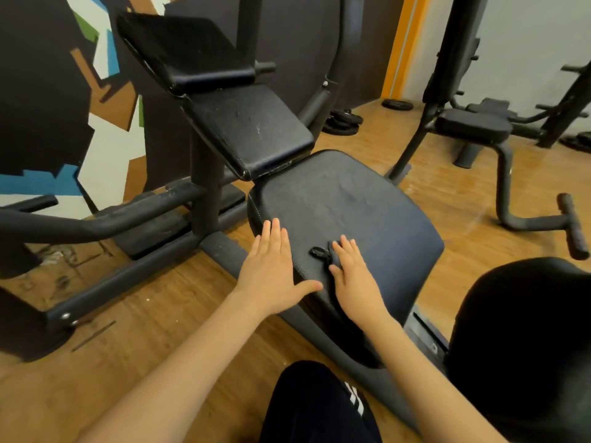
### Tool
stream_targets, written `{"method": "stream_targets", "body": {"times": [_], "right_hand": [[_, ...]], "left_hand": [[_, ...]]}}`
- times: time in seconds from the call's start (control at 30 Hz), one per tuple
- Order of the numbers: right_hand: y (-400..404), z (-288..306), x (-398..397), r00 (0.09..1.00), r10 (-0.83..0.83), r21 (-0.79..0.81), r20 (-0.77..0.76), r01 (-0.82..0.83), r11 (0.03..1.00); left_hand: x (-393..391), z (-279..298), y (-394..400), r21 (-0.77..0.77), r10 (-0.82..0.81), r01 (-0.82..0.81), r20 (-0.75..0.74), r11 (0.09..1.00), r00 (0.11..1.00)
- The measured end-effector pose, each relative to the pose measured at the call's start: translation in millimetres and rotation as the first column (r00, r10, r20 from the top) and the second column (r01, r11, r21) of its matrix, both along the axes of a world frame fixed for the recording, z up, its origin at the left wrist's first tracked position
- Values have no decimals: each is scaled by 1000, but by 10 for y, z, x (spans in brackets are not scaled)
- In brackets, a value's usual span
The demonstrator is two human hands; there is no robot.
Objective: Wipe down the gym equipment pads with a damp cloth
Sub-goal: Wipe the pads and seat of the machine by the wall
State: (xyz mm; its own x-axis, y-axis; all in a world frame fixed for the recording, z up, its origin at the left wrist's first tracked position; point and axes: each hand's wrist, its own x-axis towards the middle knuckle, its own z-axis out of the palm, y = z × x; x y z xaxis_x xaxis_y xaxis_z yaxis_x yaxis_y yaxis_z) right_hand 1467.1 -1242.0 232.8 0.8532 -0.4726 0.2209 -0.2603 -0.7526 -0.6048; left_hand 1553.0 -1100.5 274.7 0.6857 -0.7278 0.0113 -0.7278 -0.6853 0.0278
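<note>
A large black seat pad (351, 199) lies in the middle of the head view. My left hand (271, 270) rests flat with straight fingers on the pad's left edge, the thumb spread to the right. Just to its right, my right hand (355, 276) lies flat on the pad's near part. A small dark crumpled item (319, 252) sits on the pad by my right index finger and thumb; what it is I cannot tell. No cloth is plainly visible. Behind the seat stand a tilted black back pad (249, 129) and a higher black pad (188, 49).
Dark steel frame tubes (134, 215) run across the wooden floor at left. At the right stands another bench (473, 126) with a curved leg and handle (572, 225). Weight plates (343, 121) lie by the wall. A round black pad (527, 330) and my knee (319, 404) are close below.
</note>
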Motion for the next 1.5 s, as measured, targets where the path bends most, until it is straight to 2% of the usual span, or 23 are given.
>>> {"method": "stream_targets", "body": {"times": [0.13,0.27,0.37,0.47,0.53,0.67,0.77,0.87,0.97,1.07,1.17,1.33,1.5], "right_hand": [[-250,-410,-681,974,-224,185,-16,223,957],[-305,-452,-631,947,-317,183,-52,322,929],[-261,-258,-327,971,-239,108,-5,238,965],[-128,-54,-69,996,-38,23,82,37,999],[-55,-16,-10,986,41,-3,162,-41,999],[-161,-226,-324,968,-107,93,226,88,992],[-271,-441,-701,965,-224,166,136,201,965],[-308,-467,-736,967,-247,153,54,236,959],[-291,-278,-442,976,-216,74,41,212,974],[-272,-7,47,999,-48,-52,-8,47,998],[-198,203,433,996,85,-100,-38,-88,991],[-216,78,138,999,15,-68,31,-13,998],[-246,-35,-101,1000,4,-81,15,-3,997]], "left_hand": [[-25,-47,-24,38,4,-6,52,999,999],[-29,-73,-47,30,-3,1,55,1000,998],[-39,-75,-43,23,0,-1,64,1000,998],[-52,-63,-34,26,0,-2,68,1000,998],[-55,-57,-32,28,0,-2,66,1000,998],[-47,-66,-22,20,-7,6,72,1000,997],[-39,-78,-12,20,-12,11,63,1000,998],[-37,-87,-11,5,-14,13,64,1000,998],[-45,-101,-14,-4,-15,15,65,1000,998],[-47,-107,-22,-31,-10,11,46,999,999],[-50,-98,-12,-39,-12,13,38,999,999],[-26,-76,13,-45,-27,29,29,999,999],[21,-157,29,-83,-45,49,51,995,998]]}}
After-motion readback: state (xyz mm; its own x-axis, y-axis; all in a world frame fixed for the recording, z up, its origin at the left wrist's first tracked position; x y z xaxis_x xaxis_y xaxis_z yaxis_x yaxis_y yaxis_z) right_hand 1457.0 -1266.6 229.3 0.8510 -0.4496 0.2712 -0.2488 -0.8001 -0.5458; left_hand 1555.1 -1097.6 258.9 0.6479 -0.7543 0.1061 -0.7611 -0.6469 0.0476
